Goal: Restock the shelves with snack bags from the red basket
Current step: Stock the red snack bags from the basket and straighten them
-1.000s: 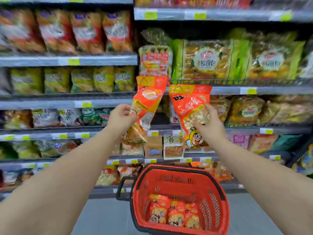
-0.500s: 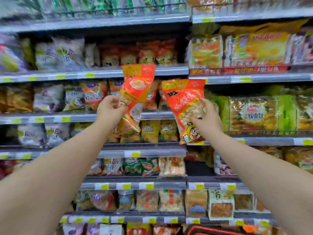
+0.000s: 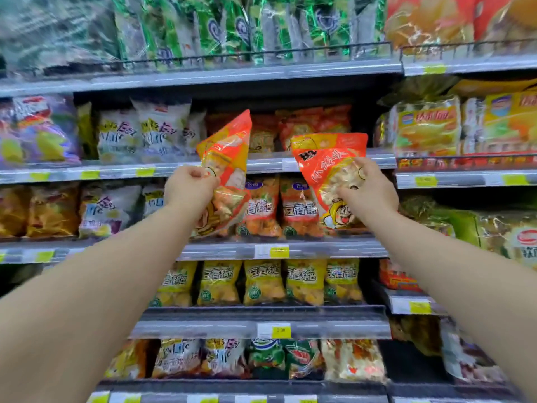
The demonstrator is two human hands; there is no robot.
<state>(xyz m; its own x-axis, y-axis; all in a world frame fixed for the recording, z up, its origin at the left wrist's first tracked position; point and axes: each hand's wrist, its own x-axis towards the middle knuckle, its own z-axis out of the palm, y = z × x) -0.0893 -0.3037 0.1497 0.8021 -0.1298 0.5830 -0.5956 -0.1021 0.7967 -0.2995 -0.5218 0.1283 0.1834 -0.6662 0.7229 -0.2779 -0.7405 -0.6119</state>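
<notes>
Snack bags, 2 of them, are raised in front of the shelving, 1 in each hand. The left hand (image 3: pixel 189 184) has its fingers curled round the side edge of the left bag (image 3: pixel 229 158), which stands tilted above the knuckles. The right hand (image 3: pixel 369 187) grips the right bag (image 3: pixel 328 170) by its right side, so the bag leans to the left of the fingers.

To place them well, I would lift each over the shelf lip (image 3: pixel 267 164) just beyond the fingertips. Stand it face out before the orange row (image 3: pixel 305 123), and let go only once the bottom is seated.

Headroom above the fingers, under the upper shelf (image 3: pixel 232 80), looks modest. The 2 bags are near each other, so shelving 1 at a time seems safer. The red basket is out of view.
</notes>
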